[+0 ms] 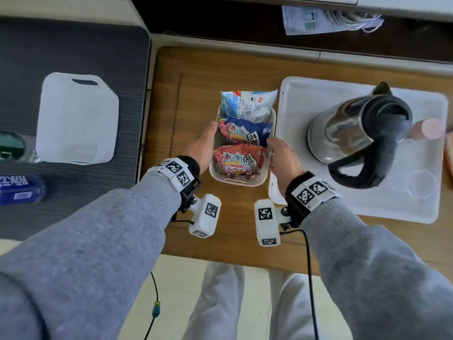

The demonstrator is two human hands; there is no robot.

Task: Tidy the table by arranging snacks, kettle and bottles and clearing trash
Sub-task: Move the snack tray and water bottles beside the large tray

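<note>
A small white snack box (pixel 245 182) stands on the wooden table (pixel 196 94). In it lie three snack packs: a light blue one (pixel 247 104) at the far end, a blue one (pixel 247 132) in the middle, a red one (pixel 237 161) nearest me. My left hand (pixel 204 146) grips the box's left side. On the box's right side, my right hand (pixel 284 159) grips the rim. A steel kettle (pixel 353 133) with a black lid and handle stands on a white tray (pixel 367 207) at the right.
A white bin (pixel 76 119) stands on a dark surface (pixel 73 50) at the left, with a blue bottle (pixel 22 190) and a green-capped item (pixel 12 146) near the left edge. An upturned clear glass (pixel 421 184) sits on the tray. Papers (pixel 318 19) lie at the back.
</note>
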